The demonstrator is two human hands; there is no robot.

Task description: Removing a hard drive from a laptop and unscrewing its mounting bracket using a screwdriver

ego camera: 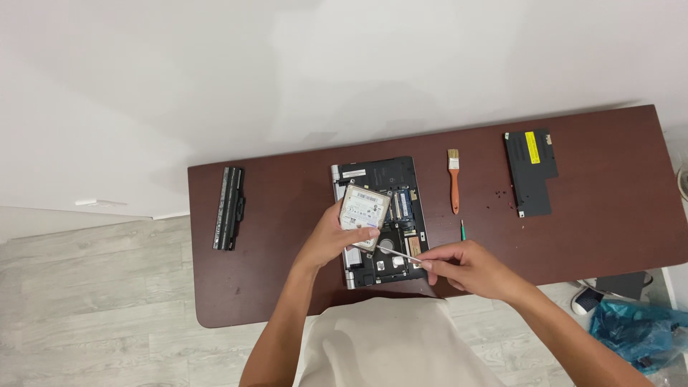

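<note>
Head view, left hand (331, 240) gripping tilted silver hard drive (364, 209), white label up, right hand (469, 269) pinching thin tool (393, 253) pointing left over open laptop (380, 222).

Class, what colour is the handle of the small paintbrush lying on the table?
Orange, seen in the head view: the paintbrush has an orange handle.

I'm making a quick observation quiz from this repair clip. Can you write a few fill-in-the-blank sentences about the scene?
1. The left hand holds a silver ____ above the opened laptop.
2. The right hand pinches a thin ____ tool.
3. The brush lying right of the laptop has an ____ handle.
4. The long black battery lies at the table's ____ end.

Missing words: hard drive; metal; orange; left
</note>
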